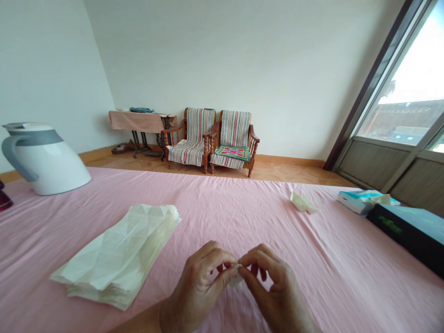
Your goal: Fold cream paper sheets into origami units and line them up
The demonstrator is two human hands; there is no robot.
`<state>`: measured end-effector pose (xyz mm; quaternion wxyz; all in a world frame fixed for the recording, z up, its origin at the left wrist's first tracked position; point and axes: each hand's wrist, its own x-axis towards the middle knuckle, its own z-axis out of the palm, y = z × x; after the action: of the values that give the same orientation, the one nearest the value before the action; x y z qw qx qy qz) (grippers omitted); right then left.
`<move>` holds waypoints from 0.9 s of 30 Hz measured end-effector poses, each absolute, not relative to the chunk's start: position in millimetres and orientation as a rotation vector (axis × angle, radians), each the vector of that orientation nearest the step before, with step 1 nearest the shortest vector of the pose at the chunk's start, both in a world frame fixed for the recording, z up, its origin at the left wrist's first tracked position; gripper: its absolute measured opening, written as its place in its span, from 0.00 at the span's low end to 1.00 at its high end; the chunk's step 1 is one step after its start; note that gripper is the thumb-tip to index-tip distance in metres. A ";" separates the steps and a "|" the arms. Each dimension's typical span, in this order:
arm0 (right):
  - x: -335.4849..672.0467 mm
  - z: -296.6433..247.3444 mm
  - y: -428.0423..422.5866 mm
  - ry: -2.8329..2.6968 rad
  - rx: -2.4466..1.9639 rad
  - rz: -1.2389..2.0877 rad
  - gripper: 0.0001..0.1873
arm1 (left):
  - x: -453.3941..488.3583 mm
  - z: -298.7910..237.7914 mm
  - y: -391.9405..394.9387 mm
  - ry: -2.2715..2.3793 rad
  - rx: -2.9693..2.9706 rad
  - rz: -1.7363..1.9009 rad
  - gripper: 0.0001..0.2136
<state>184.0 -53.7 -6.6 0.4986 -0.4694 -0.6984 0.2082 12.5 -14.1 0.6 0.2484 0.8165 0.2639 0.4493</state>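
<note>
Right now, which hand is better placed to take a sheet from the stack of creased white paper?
Probably the left hand, which lies nearest the stack of creased white paper sheets; the right hand sits on the far side. Both pinch a small white folded paper scrap.

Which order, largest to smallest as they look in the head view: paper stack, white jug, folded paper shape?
1. paper stack
2. white jug, though it stands farther from the camera
3. folded paper shape
</note>
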 end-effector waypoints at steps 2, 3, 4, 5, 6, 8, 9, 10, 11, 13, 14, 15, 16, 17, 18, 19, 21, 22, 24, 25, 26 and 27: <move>182.7 -7.1 -54.3 -1.669 -1.140 0.507 0.06 | 12.2 0.7 -14.6 0.707 2.214 1.218 0.04; 182.2 -6.9 -54.6 -1.664 -1.142 0.507 0.07 | 12.2 0.5 -14.7 0.700 2.210 1.213 0.04; 181.7 -6.4 -54.7 -1.663 -1.143 0.506 0.07 | 12.2 0.3 -14.8 0.691 2.207 1.208 0.04; 181.5 -5.7 -54.9 -1.665 -1.144 0.502 0.07 | 12.2 0.1 -15.0 0.679 2.207 1.204 0.04; 181.3 -5.0 -54.9 -1.667 -1.142 0.500 0.08 | 12.1 -0.2 -15.1 0.667 2.206 1.203 0.04; 181.2 -3.9 -54.8 -1.664 -1.128 0.509 0.08 | 12.0 -0.5 -15.2 0.654 2.198 1.201 0.04; 181.3 -3.9 -54.5 -1.660 -1.118 0.522 0.08 | 11.9 -0.5 -15.1 0.657 2.190 1.199 0.05; 181.4 -4.2 -54.0 -1.650 -1.111 0.538 0.08 | 11.9 -0.4 -14.8 0.658 2.181 1.196 0.05; 181.5 -4.9 -53.5 -1.636 -1.105 0.554 0.08 | 11.9 -0.3 -14.5 0.656 2.177 1.193 0.05; 181.6 -6.9 -52.5 -1.600 -1.105 0.574 0.08 | 12.1 0.4 -13.8 0.661 2.168 1.188 0.05; 181.8 -7.9 -52.1 -1.588 -1.108 0.582 0.08 | 12.2 0.9 -13.6 0.661 2.165 1.189 0.05; 181.9 -8.7 -52.0 -1.580 -1.113 0.587 0.08 | 12.4 1.4 -13.4 0.661 2.163 1.190 0.06; 182.0 -9.2 -52.0 -1.576 -1.115 0.591 0.07 | 12.7 1.9 -13.4 0.659 2.162 1.192 0.06; 182.2 -9.5 -52.1 -1.575 -1.115 0.599 0.07 | 12.9 2.4 -13.5 0.655 2.162 1.194 0.06; 182.3 -9.5 -52.4 -1.573 -1.115 0.607 0.07 | 13.1 2.7 -13.7 0.651 2.163 1.199 0.07; 182.4 -9.3 -52.7 -1.569 -1.113 0.616 0.07 | 13.3 2.9 -13.8 0.649 2.163 1.204 0.07; 182.5 -8.7 -53.1 -1.556 -1.113 0.629 0.07 | 13.5 2.8 -14.1 0.651 2.158 1.208 0.07; 182.6 -8.4 -53.2 -1.553 -1.114 0.632 0.07 | 13.4 2.7 -14.2 0.656 2.152 1.204 0.07; 182.7 -7.9 -53.2 -1.557 -1.117 0.624 0.07 | 13.0 2.1 -14.2 0.677 2.139 1.181 0.06; 182.8 -7.6 -53.3 -1.566 -1.119 0.617 0.08 | 12.6 1.8 -14.1 0.689 2.135 1.169 0.06; 182.8 -7.3 -53.4 -1.578 -1.121 0.606 0.08 | 12.1 1.5 -14.0 0.699 2.133 1.159 0.05; 182.8 -6.8 -53.6 -1.592 -1.124 0.592 0.08 | 11.7 1.2 -13.9 0.705 2.136 1.151 0.05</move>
<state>182.8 -53.6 -6.8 0.5248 -0.4699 -0.6652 0.2475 11.7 -13.9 1.2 0.3026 0.8057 0.2661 0.4342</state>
